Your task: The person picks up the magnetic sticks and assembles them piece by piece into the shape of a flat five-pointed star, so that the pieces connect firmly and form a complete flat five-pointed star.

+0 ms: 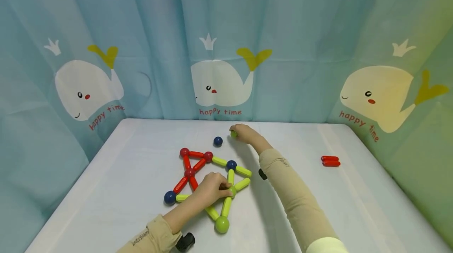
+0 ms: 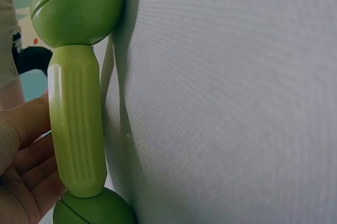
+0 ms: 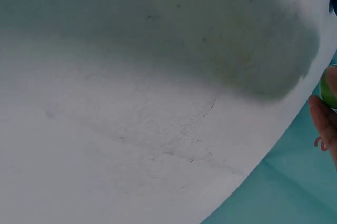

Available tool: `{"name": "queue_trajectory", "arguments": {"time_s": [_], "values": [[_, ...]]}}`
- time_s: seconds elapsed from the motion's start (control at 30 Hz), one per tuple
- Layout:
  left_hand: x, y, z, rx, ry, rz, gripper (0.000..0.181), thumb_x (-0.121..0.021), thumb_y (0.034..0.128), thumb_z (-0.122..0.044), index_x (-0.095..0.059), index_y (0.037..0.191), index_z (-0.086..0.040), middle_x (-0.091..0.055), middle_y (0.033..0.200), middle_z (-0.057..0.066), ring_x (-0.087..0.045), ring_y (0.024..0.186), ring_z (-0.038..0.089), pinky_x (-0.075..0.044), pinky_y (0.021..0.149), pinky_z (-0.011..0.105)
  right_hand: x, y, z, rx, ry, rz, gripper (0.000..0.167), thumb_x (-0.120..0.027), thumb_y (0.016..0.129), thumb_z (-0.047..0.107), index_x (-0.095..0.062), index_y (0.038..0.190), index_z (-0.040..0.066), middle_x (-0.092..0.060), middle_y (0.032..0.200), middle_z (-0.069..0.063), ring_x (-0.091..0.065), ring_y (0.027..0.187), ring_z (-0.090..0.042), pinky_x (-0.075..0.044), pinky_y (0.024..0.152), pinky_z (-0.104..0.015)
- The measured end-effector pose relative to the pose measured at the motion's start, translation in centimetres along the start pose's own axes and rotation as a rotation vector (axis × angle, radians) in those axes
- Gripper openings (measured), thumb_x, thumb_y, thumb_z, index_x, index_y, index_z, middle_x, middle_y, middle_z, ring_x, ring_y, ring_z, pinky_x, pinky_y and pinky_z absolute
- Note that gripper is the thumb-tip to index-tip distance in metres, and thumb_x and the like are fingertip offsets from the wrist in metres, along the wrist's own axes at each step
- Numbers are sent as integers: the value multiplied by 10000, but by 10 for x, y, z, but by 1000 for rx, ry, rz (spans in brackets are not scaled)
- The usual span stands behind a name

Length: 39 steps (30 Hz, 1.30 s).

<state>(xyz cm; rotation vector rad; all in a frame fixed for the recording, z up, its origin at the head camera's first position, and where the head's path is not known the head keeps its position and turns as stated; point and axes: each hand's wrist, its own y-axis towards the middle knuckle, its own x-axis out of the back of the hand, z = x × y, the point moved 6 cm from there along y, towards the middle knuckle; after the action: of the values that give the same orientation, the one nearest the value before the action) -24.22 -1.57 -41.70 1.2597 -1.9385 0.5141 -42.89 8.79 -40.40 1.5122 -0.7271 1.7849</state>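
Magnetic rods and balls form a flat joined figure on the table. My left hand (image 1: 209,190) pinches a green ball (image 1: 232,192) in it, where several green rods meet. From that ball a green rod (image 2: 78,121) runs to another green ball (image 1: 222,224) at the near corner. Two loose-ended green rods (image 1: 243,171) point right. Red rods (image 1: 180,184) and red balls (image 1: 189,173) make up the left part, with blue balls (image 1: 170,198) at two joints. Past the figure, my right hand (image 1: 245,133) holds a separate green ball (image 3: 329,95) above the table's far part.
A loose blue ball (image 1: 218,141) lies left of my right hand. Two red rods (image 1: 330,161) lie side by side at the right on the white table (image 1: 293,139). A blue curtain (image 1: 297,48) with whale prints hangs behind the far edge.
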Motion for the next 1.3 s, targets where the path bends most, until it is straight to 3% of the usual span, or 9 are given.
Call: {"name": "queue_trajectory", "arguments": {"time_s": [0.13,0.33,0.53,0.8,1.07,1.3], "values": [[0,1,0,10,-1,4,215,-784,747,-169,-748,911,-35,-728,805,34,-626,728,79,-478,658,171,6,-8,-5,-38,106,-40,374,-650,851,-3,-570,1214,-45,-625,1158,-198,-587,1071,-316,-476,929,-409],[2,3,3,-3,12,-9,218,-783,750,-175,-747,908,-31,-730,803,36,-626,726,80,-476,657,169,7,-18,-14,-22,235,-126,388,-663,839,-10,-549,1204,-76,-619,1155,-240,-617,1007,-335,-510,871,-408],[3,2,3,12,4,-8,207,-782,748,-169,-747,900,-33,-724,793,30,-607,710,59,-473,648,167,9,-35,-16,-48,381,-173,316,-676,834,6,-533,1107,-65,-619,1115,-262,-626,962,-344,-526,825,-399],[-1,1,2,44,-1,19,233,-770,766,-192,-743,945,-44,-724,825,29,-622,732,61,-482,667,165,12,-61,-14,-36,414,-178,309,-679,814,-37,-567,1095,-96,-615,1062,-250,-646,931,-363,-552,781,-371],[0,0,4,51,9,12,214,-765,770,-192,-744,929,-49,-716,806,22,-598,711,51,-467,650,167,12,-81,-8,-29,350,-135,311,-699,826,58,-614,1088,-85,-650,941,-178,-622,811,-229,-530,720,-322],[-2,1,3,60,-2,24,237,-767,768,-193,-742,952,-45,-724,830,31,-622,742,70,-481,668,169,16,-106,0,4,379,-147,327,-685,833,51,-599,1117,-87,-665,939,-164,-634,802,-222,-536,711,-312]]}}
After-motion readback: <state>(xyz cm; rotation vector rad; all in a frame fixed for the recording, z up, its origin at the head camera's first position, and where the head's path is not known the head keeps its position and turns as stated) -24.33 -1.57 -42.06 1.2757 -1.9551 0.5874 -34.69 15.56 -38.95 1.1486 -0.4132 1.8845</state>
